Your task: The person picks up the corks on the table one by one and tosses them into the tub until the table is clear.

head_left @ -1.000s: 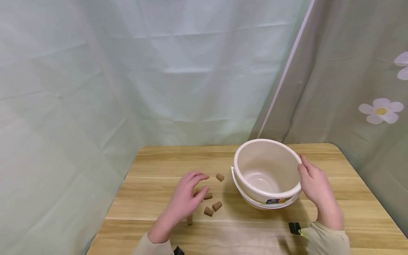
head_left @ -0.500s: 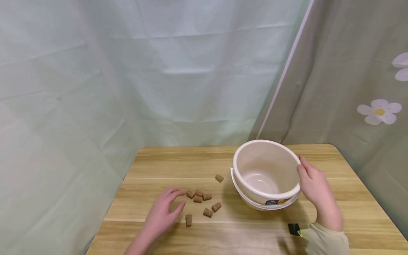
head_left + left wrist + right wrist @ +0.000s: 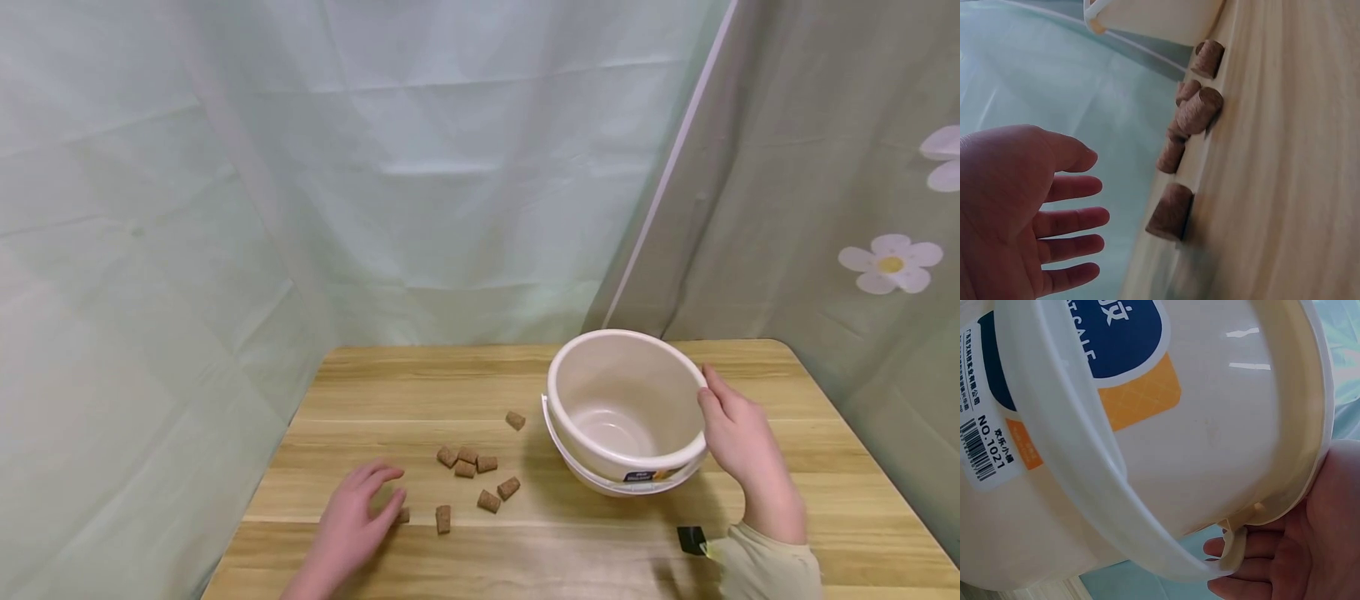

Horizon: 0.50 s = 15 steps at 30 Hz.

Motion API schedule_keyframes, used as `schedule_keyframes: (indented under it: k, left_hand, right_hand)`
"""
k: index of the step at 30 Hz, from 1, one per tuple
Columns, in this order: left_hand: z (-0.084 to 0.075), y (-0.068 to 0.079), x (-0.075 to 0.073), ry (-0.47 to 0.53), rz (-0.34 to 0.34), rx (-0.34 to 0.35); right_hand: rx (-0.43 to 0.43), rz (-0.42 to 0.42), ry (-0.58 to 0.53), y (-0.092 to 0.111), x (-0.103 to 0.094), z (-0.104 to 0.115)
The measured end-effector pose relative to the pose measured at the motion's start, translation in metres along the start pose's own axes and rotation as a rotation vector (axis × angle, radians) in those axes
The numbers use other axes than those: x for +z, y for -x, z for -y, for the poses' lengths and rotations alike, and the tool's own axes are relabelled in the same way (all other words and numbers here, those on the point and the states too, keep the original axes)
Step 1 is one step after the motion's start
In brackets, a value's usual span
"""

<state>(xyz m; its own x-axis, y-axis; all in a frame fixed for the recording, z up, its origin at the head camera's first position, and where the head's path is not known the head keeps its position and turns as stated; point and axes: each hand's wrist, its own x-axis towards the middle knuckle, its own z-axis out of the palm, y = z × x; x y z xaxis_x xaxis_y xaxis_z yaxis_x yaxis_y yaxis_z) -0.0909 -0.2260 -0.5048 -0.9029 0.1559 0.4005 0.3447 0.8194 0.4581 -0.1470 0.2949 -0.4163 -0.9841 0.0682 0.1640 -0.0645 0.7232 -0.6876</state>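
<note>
My left hand [image 3: 352,512] is low over the left part of the table, fingers relaxed and apart. A small brown cork [image 3: 404,515] lies right by its thumb, partly covered by the hand. In the left wrist view the palm [image 3: 1004,200] holds nothing. Several more corks [image 3: 465,468] lie scattered to the right of this hand, one standing off alone toward the back [image 3: 515,420]. My right hand [image 3: 746,437] grips the rim of a cream bucket [image 3: 630,400], thumb over the edge. The bucket's inside shows no corks. Its white handle [image 3: 1079,444] hangs down along the labelled side.
The wooden table [image 3: 570,567] has rounded back corners. Pale green curtain cloth [image 3: 465,167] hangs behind and at the left, and a grey-green flowered curtain [image 3: 795,183] at the right. A small black piece [image 3: 692,540] sits beside the right sleeve [image 3: 772,567].
My left hand has moved left and nearer the front, baring the corks it partly covered; its fingers stay loose. The right hand and the bucket have hardly moved.
</note>
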Motion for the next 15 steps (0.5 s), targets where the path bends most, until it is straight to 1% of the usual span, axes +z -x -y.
schedule_keyframes:
  k: [7,15]
  left_hand:
    - [0.009,0.009,-0.002,-0.036,0.003,-0.032]
    - [0.013,0.016,-0.003,-0.034,0.069,-0.101]
  right_hand:
    - [-0.002,-0.006,0.000,0.000,0.000,0.000]
    - [0.003,-0.003,0.001,0.000,0.000,0.001]
